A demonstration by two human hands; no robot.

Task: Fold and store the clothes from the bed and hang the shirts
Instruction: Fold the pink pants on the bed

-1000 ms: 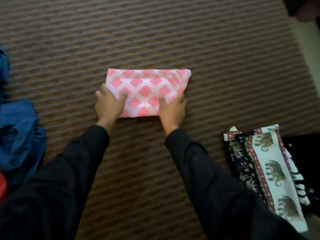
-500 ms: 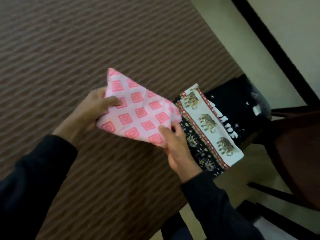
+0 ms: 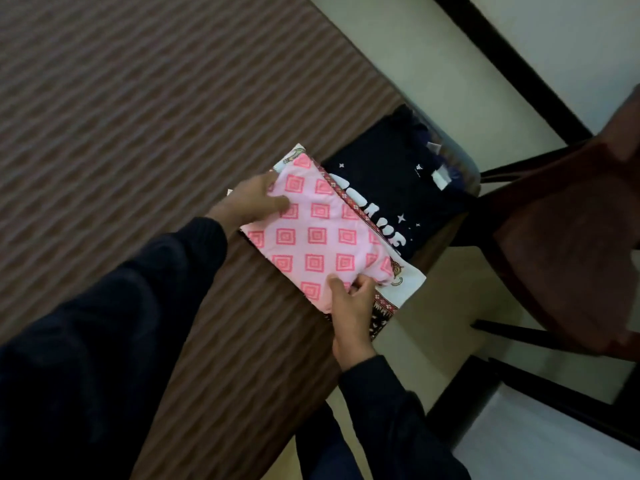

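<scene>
Both hands, left hand (image 3: 254, 202) and right hand (image 3: 349, 306), pinch the folded pink cloth (image 3: 318, 237) atop the elephant-print cloth (image 3: 403, 285); stacking step, next probably letting go cleanly.

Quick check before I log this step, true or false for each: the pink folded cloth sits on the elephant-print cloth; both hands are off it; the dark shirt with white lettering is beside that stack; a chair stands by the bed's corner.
1. The pink folded cloth lies on the elephant-print cloth. True.
2. Both hands are off it. False: the left hand and the right hand hold its ends.
3. The dark shirt lies beside the stack. True.
4. A chair stands by the bed's corner. True.
</scene>
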